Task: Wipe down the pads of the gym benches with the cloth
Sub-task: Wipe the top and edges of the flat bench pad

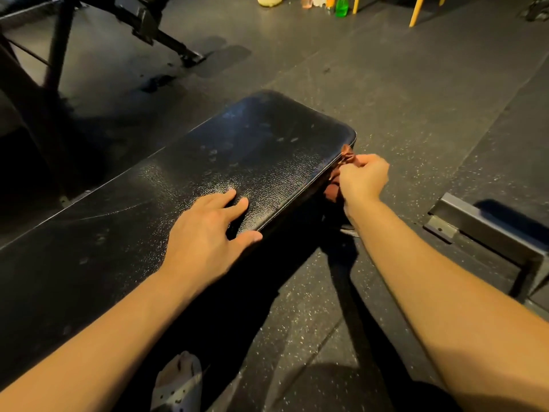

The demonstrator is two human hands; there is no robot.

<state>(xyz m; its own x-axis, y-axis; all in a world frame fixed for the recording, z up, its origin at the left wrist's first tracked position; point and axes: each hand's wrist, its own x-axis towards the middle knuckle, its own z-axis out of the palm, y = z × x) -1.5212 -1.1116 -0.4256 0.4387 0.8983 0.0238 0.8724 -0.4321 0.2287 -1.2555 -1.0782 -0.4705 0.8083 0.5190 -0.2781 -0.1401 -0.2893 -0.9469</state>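
On one bench pad (252, 144) | left hand (205, 242) rests flat | right hand (364, 178) grips one cloth (332, 191)

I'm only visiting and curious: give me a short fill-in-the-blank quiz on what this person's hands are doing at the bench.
1. The right hand grips a reddish ____.
2. The left hand lies flat on the black ____.
3. On the far floor stands a ____ bottle.

Missing words: cloth; pad; green.
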